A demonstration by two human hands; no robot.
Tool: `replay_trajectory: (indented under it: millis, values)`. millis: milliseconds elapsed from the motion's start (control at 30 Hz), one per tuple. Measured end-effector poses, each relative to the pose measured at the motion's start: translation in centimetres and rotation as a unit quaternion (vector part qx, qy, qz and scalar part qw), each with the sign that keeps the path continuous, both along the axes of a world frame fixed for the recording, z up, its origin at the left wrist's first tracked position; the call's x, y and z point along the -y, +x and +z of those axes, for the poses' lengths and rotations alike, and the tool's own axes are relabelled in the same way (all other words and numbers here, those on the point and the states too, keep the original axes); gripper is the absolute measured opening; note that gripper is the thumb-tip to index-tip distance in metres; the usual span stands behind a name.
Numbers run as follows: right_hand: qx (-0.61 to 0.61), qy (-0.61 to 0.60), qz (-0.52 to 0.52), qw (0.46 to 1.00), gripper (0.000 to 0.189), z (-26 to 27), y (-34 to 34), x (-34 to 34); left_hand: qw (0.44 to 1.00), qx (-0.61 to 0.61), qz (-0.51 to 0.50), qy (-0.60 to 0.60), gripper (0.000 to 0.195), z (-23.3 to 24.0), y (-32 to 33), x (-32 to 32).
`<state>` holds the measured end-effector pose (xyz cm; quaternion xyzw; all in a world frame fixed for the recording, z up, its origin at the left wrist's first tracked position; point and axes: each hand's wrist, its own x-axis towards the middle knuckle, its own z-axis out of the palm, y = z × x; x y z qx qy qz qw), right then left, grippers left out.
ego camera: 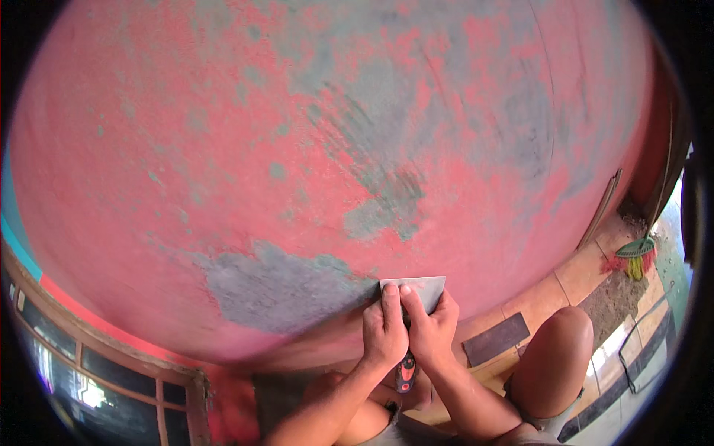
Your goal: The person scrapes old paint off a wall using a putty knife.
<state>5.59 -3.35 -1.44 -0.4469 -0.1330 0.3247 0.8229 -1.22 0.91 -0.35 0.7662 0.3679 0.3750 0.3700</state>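
Both of my hands grip one scraper with a wide metal blade and a black and red handle. My left hand is on its left side and my right hand on its right, with both thumbs pressed on the blade. The blade's straight edge lies at the lower part of a pink painted wall. Just left of the blade is a large grey patch where the pink paint is gone. Grey-green patches and dark streaks mark the wall higher up.
A dark rectangular slab lies on the floor tiles beside my bent knee. Further right are a broom with red and yellow bristles, a patch of debris and a thin dark cable. A wooden-framed window is at lower left.
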Motion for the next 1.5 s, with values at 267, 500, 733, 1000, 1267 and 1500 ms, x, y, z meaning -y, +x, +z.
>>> replay_trajectory:
  millis: [267, 500, 733, 1000, 1267, 1500]
  values:
    - [0.039, -0.021, -0.025, 0.999, 0.022, -0.5, -0.2, -0.1, 1.0, 0.017, -0.015, 0.007, 0.042, 0.6, 0.2, 0.2]
    - [0.019, -0.02, -0.042, 0.999, 0.023, -1.9, -1.2, 0.5, 1.0, 0.003, -0.02, 0.023, 0.034, -2.8, -0.9, -0.3]
    - [0.05, 0.006, -0.022, 0.998, 0.022, -0.3, -0.6, -0.1, 0.999, 0.029, -0.015, 0.033, 0.035, -2.1, -0.4, -0.7]
    - [0.042, -0.006, -0.013, 0.999, 0.019, -0.1, -0.6, -0.2, 0.997, 0.048, -0.021, -0.063, 0.052, 0.4, -0.3, -0.2]
    - [0.139, -0.05, -0.014, 0.989, 0.016, -1.7, 0.4, 0.3, 0.991, 0.065, 0.051, -0.102, 0.052, -2.4, 0.8, 0.6]
    - [0.186, -0.059, -0.005, 0.981, 0.014, -1.0, 0.8, 0.5, 0.989, 0.12, 0.047, -0.073, 0.054, -2.6, 1.1, 0.8]
